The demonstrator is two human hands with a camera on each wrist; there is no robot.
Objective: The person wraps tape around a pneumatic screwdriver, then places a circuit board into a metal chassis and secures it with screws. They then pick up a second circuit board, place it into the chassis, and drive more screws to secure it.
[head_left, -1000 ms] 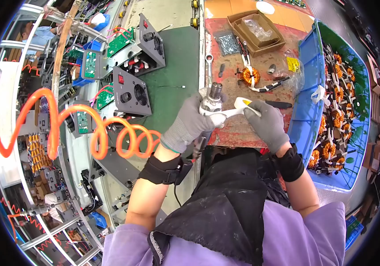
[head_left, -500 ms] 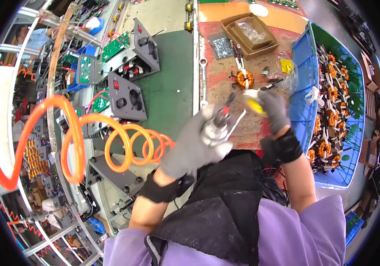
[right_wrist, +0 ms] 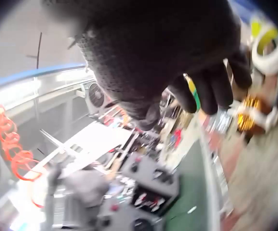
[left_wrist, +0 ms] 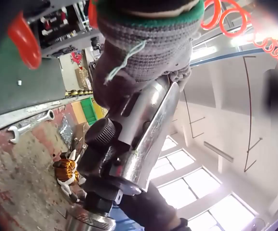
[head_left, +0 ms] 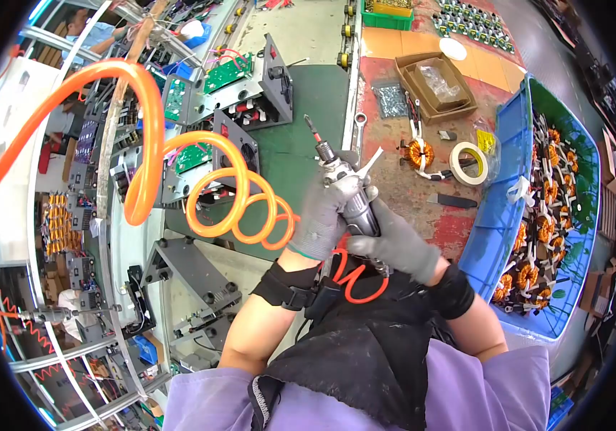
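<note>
A metal power screwdriver [head_left: 357,208] with a bit at its tip points up and left in the head view. My gloved left hand [head_left: 321,215] grips it near its upper part, and a strip of white tape stands out from its side. In the left wrist view the tool body [left_wrist: 134,139] fills the middle, below the left glove [left_wrist: 139,62]. My right hand [head_left: 403,241] is beside the tool's lower end, its fingers near the body; whether they grip it is unclear. A roll of white tape [head_left: 468,164] lies on the red bench.
Right of the bench is a blue crate [head_left: 491,223] of copper coils. One coil [head_left: 420,154], a wrench [head_left: 360,133], a cardboard box [head_left: 437,86] and a black-handled knife [head_left: 457,200] lie on the bench. Grey panelled units [head_left: 277,82] stand left; an orange coiled hose [head_left: 150,144] hangs nearby.
The right hand has put the tape roll down on the bench and moved in to the tool. The tool has swung to point up and left in the left hand.
</note>
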